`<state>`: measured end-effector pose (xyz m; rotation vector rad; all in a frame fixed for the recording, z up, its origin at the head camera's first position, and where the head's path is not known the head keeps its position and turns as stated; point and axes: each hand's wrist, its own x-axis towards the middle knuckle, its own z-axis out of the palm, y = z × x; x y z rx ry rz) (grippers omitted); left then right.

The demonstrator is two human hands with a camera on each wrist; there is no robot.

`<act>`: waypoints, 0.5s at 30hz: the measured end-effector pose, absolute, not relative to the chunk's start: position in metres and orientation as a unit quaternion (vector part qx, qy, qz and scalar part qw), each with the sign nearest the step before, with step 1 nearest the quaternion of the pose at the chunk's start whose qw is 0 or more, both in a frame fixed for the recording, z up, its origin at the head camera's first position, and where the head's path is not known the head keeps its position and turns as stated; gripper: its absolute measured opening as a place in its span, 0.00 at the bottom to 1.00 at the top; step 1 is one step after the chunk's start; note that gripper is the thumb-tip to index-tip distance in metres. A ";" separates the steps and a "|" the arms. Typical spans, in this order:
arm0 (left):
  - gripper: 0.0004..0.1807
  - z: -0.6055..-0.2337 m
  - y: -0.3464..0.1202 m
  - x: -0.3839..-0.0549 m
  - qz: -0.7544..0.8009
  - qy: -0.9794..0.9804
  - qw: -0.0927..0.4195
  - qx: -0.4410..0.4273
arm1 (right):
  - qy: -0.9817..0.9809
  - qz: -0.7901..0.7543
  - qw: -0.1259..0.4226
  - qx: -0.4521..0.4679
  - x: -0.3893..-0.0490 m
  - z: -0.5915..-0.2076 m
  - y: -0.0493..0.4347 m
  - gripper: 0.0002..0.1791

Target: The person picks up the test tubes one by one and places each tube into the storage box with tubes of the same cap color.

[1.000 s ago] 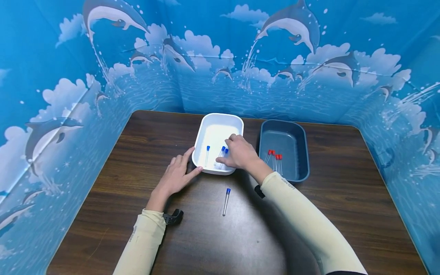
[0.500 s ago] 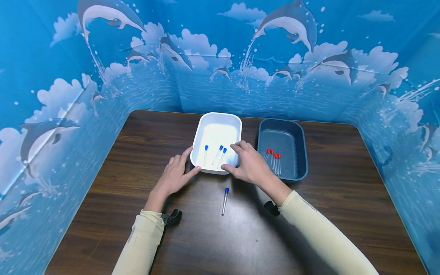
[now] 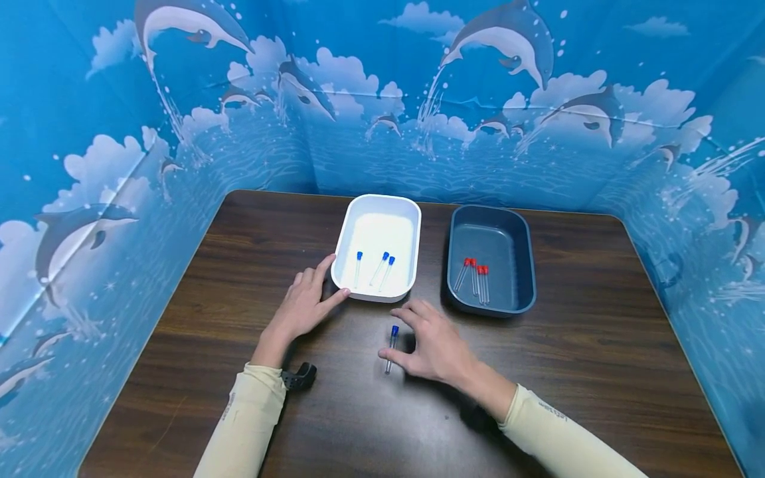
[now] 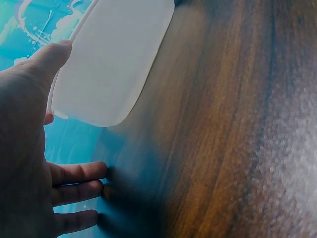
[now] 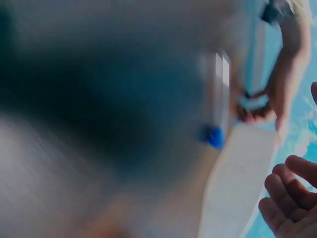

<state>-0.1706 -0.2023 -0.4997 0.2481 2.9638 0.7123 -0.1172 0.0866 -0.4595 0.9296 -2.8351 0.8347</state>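
Note:
A test tube with a blue cap (image 3: 394, 330) lies on the table. Over it my right hand (image 3: 436, 345) spreads thumb and fingers to either side, holding nothing. In the right wrist view that blue-capped tube (image 5: 217, 136) is blurred, apart from the fingers. My left hand (image 3: 306, 304) touches the near left corner of a white tray (image 3: 375, 297) with straight thumb and forefinger. In the left wrist view its thumb lies along the rim, the other fingers extended below. Three blue-capped tubes (image 3: 390, 262) lie inside the tray.
A dark grey tray (image 3: 526, 305) stands right of the white one, with several red-capped tubes (image 3: 483, 285) inside. Brown wood-grain table (image 3: 597, 332) lies under everything. A dolphin-print curtain (image 3: 382, 86) rises behind and at both sides.
My right hand has left the white tray, leaving the tubes lying inside, and come down toward me to the tube on the table. The left hand stays at the tray's corner.

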 end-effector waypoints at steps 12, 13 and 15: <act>0.48 -0.499 -0.203 -0.171 0.236 0.967 0.042 0.084 | -0.932 0.177 -0.040 0.314 -0.107 -0.498 0.084 0.59; 0.48 -0.499 -0.203 -0.171 0.236 0.967 0.043 0.083 | -0.931 0.174 -0.040 0.317 -0.107 -0.499 0.084 0.60; 0.48 -0.499 -0.203 -0.171 0.238 0.967 0.045 0.081 | -0.931 0.167 -0.034 0.323 -0.108 -0.501 0.083 0.60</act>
